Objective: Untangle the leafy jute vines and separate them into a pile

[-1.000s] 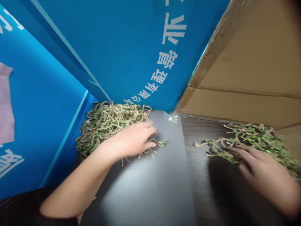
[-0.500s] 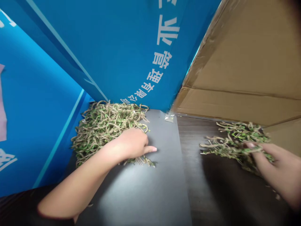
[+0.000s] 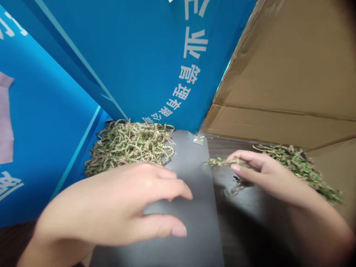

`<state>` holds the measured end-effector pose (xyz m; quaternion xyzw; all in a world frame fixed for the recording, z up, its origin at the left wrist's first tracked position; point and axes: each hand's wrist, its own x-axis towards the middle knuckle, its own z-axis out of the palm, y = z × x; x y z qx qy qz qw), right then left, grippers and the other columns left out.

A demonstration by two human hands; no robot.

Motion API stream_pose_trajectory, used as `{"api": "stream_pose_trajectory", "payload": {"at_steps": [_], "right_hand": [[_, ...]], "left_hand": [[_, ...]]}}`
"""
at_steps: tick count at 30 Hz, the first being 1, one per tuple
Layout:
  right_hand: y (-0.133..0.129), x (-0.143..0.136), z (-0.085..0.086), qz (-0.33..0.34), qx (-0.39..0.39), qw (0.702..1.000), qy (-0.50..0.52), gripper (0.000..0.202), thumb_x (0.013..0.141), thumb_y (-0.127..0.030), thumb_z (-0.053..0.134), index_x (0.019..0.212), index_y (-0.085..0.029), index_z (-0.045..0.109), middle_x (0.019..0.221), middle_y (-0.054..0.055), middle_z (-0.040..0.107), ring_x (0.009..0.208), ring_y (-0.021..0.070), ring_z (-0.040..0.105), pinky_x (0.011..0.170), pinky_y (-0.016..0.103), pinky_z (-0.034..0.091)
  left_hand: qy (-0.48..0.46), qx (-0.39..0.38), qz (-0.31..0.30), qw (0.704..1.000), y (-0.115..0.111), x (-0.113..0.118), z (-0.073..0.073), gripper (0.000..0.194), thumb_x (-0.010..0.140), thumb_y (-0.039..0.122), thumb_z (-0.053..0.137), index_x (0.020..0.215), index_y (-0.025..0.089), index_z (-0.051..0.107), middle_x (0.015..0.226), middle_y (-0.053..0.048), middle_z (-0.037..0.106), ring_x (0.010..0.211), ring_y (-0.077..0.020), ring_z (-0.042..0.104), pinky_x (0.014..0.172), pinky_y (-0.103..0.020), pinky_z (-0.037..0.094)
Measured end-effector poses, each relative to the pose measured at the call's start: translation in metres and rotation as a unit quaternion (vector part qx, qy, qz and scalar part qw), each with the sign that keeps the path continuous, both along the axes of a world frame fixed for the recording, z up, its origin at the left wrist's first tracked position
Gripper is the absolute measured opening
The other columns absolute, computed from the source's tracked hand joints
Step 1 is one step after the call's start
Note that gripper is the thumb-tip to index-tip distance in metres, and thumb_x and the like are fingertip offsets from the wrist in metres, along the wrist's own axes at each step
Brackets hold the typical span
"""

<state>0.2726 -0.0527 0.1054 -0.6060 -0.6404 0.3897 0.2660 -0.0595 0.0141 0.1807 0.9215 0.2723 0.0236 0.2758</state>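
My right hand (image 3: 256,170) pinches a strand of leafy twine (image 3: 218,162), tan cord with small green leaves, between thumb and fingers. One end points left over the edge of the grey sheet; a loop hangs below the hand. My left hand (image 3: 133,202) hovers above the grey sheet (image 3: 191,222), thumb and fingers apart, holding nothing. Behind it rises a big tangled pile of leafy twine (image 3: 130,142), its front partly hidden by that hand. Beyond my right hand lies a smaller heap of the same twine (image 3: 300,167), partly covered by the forearm.
Blue panels (image 3: 139,63) with white lettering stand at the back and left. A brown cardboard wall (image 3: 286,74) closes off the right. A small clear plastic packet (image 3: 198,140) lies near the back corner, and dark wood-grain tabletop (image 3: 236,237) shows beside the sheet.
My right hand has moved left from the smaller heap with a strand of twine. My left hand has drawn back from the big pile toward me and its fingers have spread.
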Motion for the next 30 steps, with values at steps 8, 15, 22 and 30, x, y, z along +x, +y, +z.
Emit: {"api": "stream_pose_trajectory", "payload": {"at_steps": [8, 15, 22, 30], "right_hand": [[0.020, -0.025, -0.005, 0.057, 0.049, 0.996, 0.042, 0.042, 0.099, -0.058, 0.057, 0.096, -0.021, 0.077, 0.096, 0.004, 0.077, 0.087, 0.0158, 0.070, 0.080, 0.026, 0.053], [0.030, -0.018, -0.026, 0.012, 0.126, 0.991, -0.049, 0.055, 0.100, -0.058, 0.053, 0.065, -0.016, 0.061, 0.061, 0.000, 0.058, 0.060, 0.0097, 0.051, 0.058, 0.023, 0.035], [0.025, -0.017, -0.027, 0.092, 0.105, 0.990, 0.009, 0.046, 0.103, -0.052, 0.053, 0.081, -0.016, 0.073, 0.074, 0.001, 0.070, 0.067, 0.0095, 0.060, 0.067, 0.022, 0.044], [0.025, 0.015, -0.035, -0.024, 0.160, 0.960, -0.229, 0.038, 0.101, -0.053, 0.052, 0.098, -0.021, 0.072, 0.074, 0.000, 0.072, 0.063, 0.0116, 0.061, 0.063, 0.024, 0.039]], "left_hand": [[-0.049, -0.020, 0.087, 0.995, 0.016, 0.052, -0.056, 0.071, 0.096, 0.060, 0.061, 0.157, 0.027, 0.045, 0.165, -0.009, 0.045, 0.152, -0.0308, 0.045, 0.126, -0.047, 0.039], [-0.238, -0.379, 0.161, 0.880, -0.008, 0.093, -0.141, 0.031, 0.098, 0.048, 0.057, 0.094, 0.017, 0.061, 0.094, -0.005, 0.070, 0.089, -0.0147, 0.064, 0.086, -0.030, 0.051], [-0.299, -0.259, 0.328, 0.858, -0.025, 0.120, -0.147, 0.065, 0.084, 0.036, 0.078, 0.142, 0.027, 0.051, 0.143, -0.011, 0.048, 0.122, -0.0220, 0.055, 0.096, -0.035, 0.052], [-0.264, -0.370, 0.195, 0.869, -0.011, 0.130, -0.153, 0.029, 0.101, 0.043, 0.054, 0.088, 0.018, 0.058, 0.072, 0.002, 0.062, 0.069, -0.0117, 0.060, 0.073, -0.025, 0.049]]}}
